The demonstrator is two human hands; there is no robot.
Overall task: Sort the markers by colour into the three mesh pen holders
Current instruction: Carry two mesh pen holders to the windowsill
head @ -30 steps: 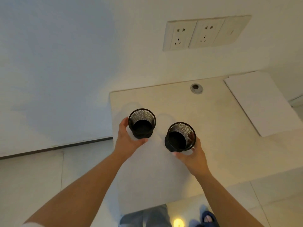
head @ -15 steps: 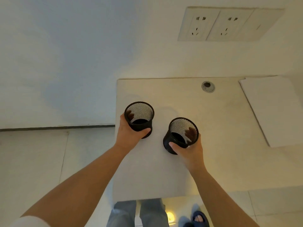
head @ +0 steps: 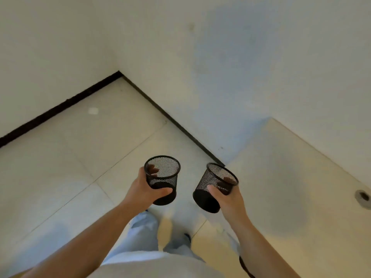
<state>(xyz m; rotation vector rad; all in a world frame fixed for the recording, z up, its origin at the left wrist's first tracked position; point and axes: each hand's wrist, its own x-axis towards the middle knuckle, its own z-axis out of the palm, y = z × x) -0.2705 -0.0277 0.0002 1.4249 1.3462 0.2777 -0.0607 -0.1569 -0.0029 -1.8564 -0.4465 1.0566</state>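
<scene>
Presently: two black round wire-mesh pen holders, carried off the pale table (head: pixel 301 177).
We grip one in our left hand (head: pixel 144 194), upright (head: pixel 162 177); our right hand (head: pixel 228 199) wraps the tilted other (head: pixel 214 185). Markers, third holder unseen; next we set these down.

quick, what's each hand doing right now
Left hand: grips the left mesh pen holder, upright.
Right hand: grips the right mesh pen holder, tilted.

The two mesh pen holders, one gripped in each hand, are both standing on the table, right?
Not quite. The head view shows the left hand and right hand each gripping a mesh pen holder, but both are held in the air over the floor, off the table.
</scene>
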